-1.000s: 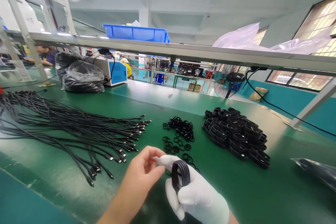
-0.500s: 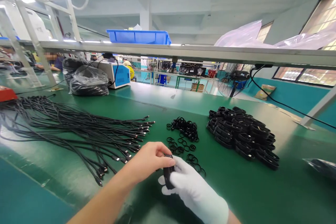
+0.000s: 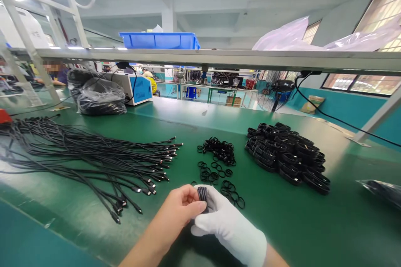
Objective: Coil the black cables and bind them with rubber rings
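Observation:
Between my two hands is a coiled black cable (image 3: 203, 194), its loops stacked side by side. My bare left hand (image 3: 184, 204) pinches the coil with thumb and fingers from the left. My right hand (image 3: 221, 219), in a white glove, wraps round it from the right and hides its lower part. Just beyond my hands lie loose black rubber rings (image 3: 230, 191), with a denser heap of rings (image 3: 219, 149) farther back. To the left, long straight black cables (image 3: 103, 146) are spread with their plug ends toward me. Coiled cables (image 3: 286, 154) are piled to the right.
The green table (image 3: 282, 225) carries a plastic-wrapped black bundle (image 3: 102, 96) and a blue-and-white machine (image 3: 139, 89) at the back left. A shelf (image 3: 225, 56) crosses above, bearing a blue bin (image 3: 159, 41). A clear bag (image 3: 380, 192) lies at the right edge.
The coil has turned so its stacked loops face up between my hands. My left hand has shifted lower, and my gloved fingers have closed further round the coil. The camera view has shifted slightly.

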Demonstrator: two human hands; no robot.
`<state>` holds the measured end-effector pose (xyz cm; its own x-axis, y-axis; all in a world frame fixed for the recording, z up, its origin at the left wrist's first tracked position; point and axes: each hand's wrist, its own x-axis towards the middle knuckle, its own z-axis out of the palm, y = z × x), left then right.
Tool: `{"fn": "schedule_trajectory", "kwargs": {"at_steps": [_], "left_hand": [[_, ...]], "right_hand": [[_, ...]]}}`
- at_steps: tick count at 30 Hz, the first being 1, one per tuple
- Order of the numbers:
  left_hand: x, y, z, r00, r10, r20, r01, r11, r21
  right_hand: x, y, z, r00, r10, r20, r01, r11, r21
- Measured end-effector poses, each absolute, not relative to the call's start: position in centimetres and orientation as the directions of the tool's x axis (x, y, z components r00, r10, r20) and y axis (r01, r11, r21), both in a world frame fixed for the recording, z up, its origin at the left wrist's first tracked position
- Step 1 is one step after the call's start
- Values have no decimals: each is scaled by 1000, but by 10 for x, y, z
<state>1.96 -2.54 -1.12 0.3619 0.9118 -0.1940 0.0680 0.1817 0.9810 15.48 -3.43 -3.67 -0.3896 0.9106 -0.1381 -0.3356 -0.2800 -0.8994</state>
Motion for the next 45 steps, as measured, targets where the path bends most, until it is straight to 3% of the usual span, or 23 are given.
{"fn": "schedule_trajectory", "kwargs": {"at_steps": [6, 14, 17, 19, 21, 23, 25, 30, 35, 41, 45], "left_hand": [[19, -22, -23, 376, 895, -239, 16, 251, 968], [14, -19, -27, 447, 870, -210, -26, 247, 969], [12, -20, -25, 395, 899, -190, 112, 158, 981], [12, -24, -23, 260, 961, -95, 264, 24, 964], [12, -29, -24, 164, 982, 98, 370, -154, 916], [14, -34, -28, 166, 953, 253, 419, -300, 857], [16, -36, -33, 169, 933, 317, 454, -359, 815], [18, -34, -40, 62, 934, 352, 486, -337, 807], [19, -31, -37, 23, 956, 291, 450, -270, 851], [21, -24, -37, 90, 904, 418, 530, -399, 749], [15, -15, -25, 96, 955, 280, 549, -286, 786]], "right_hand": [[161, -37, -35, -521, 831, -194, -340, -411, -846], [161, -39, -37, -472, 847, -246, -321, -425, -847], [161, -39, -37, -475, 851, -224, -348, -416, -840], [160, -39, -37, -485, 845, -225, -367, -430, -825], [159, -39, -38, -483, 845, -232, -375, -438, -817], [157, -38, -41, -476, 851, -222, -367, -421, -829], [155, -38, -43, -481, 851, -212, -344, -406, -847], [152, -40, -42, -520, 830, -201, -357, -425, -832], [149, -40, -39, -482, 861, -164, -388, -377, -841], [148, -41, -39, -438, 890, -131, -439, -338, -833], [152, -41, -36, -462, 873, -158, -518, -410, -751]]}}
